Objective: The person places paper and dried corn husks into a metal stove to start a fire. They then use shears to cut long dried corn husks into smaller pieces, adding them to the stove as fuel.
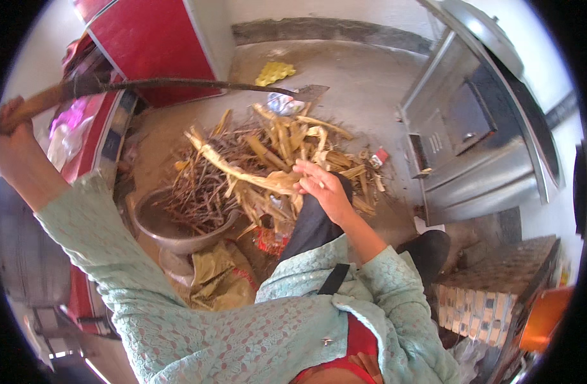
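Raised at the far left, my left hand [15,121] is closed round the wooden handle of a long fire shovel [197,83]. Its thin dark metal shaft reaches rightward across the view to a small flat blade above the pile. My right hand [324,191] is in the middle, its fingers closed on the near end of a pale dry stalk [226,164] with husk on it, likely corn. That stalk slants up to the left over a heap of dry stalks and husks [277,141]. Beside the heap, thin brown twigs [204,208] lie partly in a grey metal basin [168,241].
A steel stove [460,121] stands at the right. Behind the heap lie a yellow egg tray [275,72] and a crumpled plastic bag [284,104]. A red cabinet [156,48] is at the back left. Nearer are a tan sack [220,281] and a brick-patterned block [475,310].
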Tool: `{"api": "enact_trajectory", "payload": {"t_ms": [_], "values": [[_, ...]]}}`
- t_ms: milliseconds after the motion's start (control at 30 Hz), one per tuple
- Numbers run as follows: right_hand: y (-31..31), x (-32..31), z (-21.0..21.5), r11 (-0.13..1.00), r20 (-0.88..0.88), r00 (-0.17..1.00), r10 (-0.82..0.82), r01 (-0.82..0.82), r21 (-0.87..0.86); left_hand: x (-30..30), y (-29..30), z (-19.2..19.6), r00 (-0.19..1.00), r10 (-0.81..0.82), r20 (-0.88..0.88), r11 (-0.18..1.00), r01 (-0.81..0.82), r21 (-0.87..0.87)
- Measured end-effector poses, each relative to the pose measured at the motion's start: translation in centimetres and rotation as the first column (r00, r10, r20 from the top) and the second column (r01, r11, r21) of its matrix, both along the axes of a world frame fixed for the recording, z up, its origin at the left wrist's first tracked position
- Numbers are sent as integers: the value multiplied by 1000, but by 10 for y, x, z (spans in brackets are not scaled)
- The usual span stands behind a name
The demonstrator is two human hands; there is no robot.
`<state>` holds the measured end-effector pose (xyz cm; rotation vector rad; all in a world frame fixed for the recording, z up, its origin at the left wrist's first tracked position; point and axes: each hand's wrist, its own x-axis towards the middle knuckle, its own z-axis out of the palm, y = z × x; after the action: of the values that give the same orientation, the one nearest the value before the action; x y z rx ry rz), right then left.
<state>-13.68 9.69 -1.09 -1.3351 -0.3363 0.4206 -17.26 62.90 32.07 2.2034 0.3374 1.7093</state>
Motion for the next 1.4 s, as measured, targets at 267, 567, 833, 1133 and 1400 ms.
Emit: {"api": "enact_trajectory", "payload": {"t_ms": [267, 567, 833, 1133, 1400], "values": [[-4, 23, 32, 795, -270, 960, 78, 103, 598, 10, -86, -158, 572, -505, 646, 496, 805, -325], [-53, 14, 15, 641, -372, 928, -30, 303, 705, 29, -188, -275, 562, -170, 809, -127, 802, -584], [-106, 27, 24, 752, -403, 891, -210, 410, 515, -2, -252, -343, 831, 419, -366, 825, -517, -229], [-117, 53, 54, 883, -368, 890, -270, 381, 274, -19, -356, -335, 428, -574, -698, 769, 576, -278], [-167, 72, 60, 979, -243, 966, -84, 125, 160, -36, -393, -332, 242, -813, -529, 569, 146, -809]]}}
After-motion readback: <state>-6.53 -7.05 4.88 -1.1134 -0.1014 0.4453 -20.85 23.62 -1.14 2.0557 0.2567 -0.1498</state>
